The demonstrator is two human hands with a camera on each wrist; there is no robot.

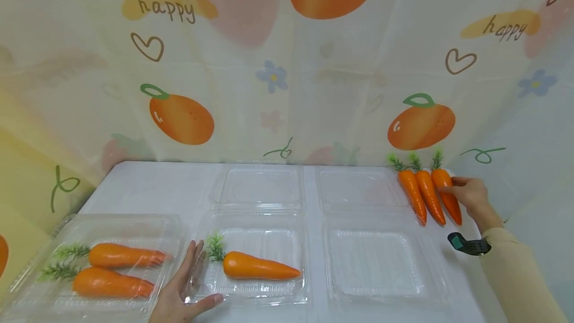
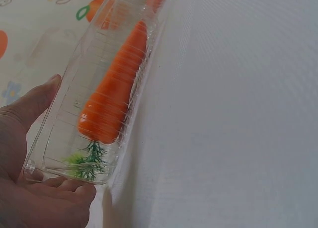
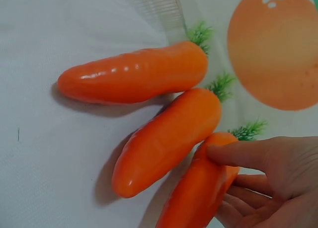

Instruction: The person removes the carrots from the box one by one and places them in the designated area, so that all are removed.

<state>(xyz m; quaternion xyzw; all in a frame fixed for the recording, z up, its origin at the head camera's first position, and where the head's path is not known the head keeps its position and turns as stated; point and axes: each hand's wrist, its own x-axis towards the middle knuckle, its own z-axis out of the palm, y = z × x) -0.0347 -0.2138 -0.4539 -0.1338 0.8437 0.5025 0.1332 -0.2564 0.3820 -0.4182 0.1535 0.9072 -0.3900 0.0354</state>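
Observation:
In the head view my left hand (image 1: 181, 288) rests against the left front corner of the middle clear plastic container (image 1: 251, 295). Its fingers stretch along the side and the thumb lies by the front edge. One carrot (image 1: 260, 266) with a green top lies inside that container; the left wrist view shows this carrot (image 2: 112, 86) through the clear wall beside the left hand (image 2: 30, 158). At the back right, my right hand (image 1: 473, 198) pinches the rightmost carrot (image 3: 196, 190) between thumb and fingers. Two more carrots (image 3: 136, 74) (image 3: 166, 143) lie beside it on the table.
A closed clear container (image 1: 166, 223) at left holds two carrots (image 1: 114, 282). Another open container (image 1: 376, 295) stands at right, its lid (image 1: 358, 188) laid back. The middle lid (image 1: 262, 188) also lies back. Behind the white table (image 1: 148, 188) hangs a printed curtain (image 1: 309, 103).

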